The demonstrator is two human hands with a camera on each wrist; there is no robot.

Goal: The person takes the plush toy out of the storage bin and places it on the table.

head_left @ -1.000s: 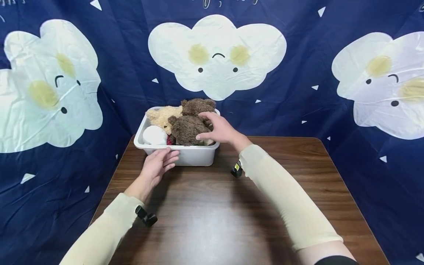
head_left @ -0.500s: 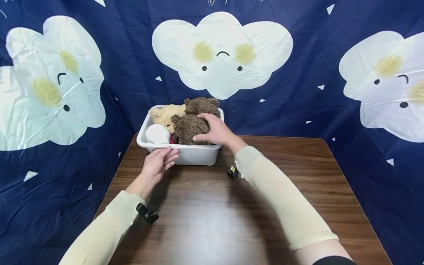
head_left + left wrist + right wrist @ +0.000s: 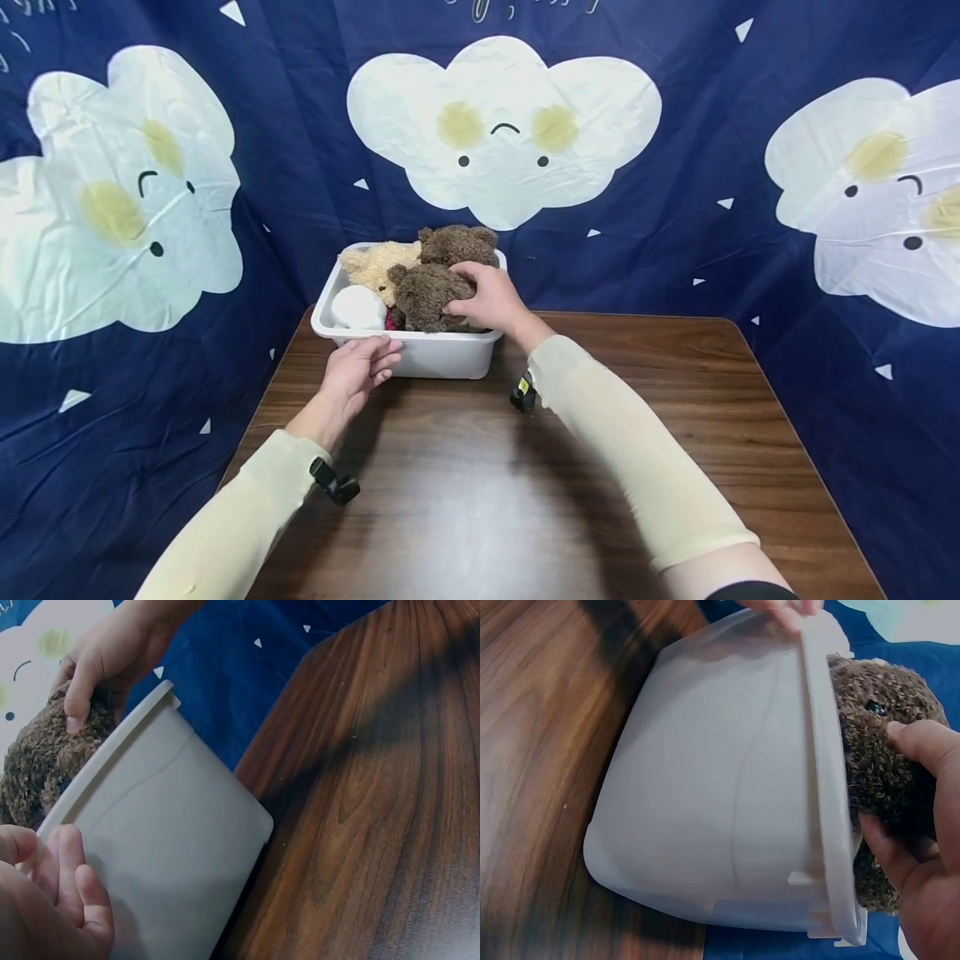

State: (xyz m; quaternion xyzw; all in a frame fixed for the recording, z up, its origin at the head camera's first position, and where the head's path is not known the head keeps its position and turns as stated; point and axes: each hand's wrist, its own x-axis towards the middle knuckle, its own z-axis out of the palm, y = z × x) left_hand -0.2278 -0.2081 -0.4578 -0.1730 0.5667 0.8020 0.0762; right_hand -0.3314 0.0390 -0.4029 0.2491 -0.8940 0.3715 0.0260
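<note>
A white plastic bin (image 3: 446, 358) stands at the far left of the table, filled with plush toys. My left hand (image 3: 356, 371) holds its near rim, thumb at the top edge and fingers against the outer wall (image 3: 172, 840). My right hand (image 3: 493, 302) grips the front dark brown teddy bear (image 3: 424, 296); in the right wrist view thumb and fingers press into the fur (image 3: 881, 682). Behind it sits another dark brown bear (image 3: 457, 243). A beige plush toy (image 3: 377, 265) and a round white thing (image 3: 358, 308) fill the left side, with a bit of red beside them.
The brown wooden table (image 3: 480, 483) extends in front of the bin and to its right. A dark blue cloth (image 3: 562, 258) with cloud faces hangs close behind the bin and along both sides.
My right hand has closed in from beside the front brown bear and now grips it; the bear has shifted slightly. My left hand stays on the rim.
</note>
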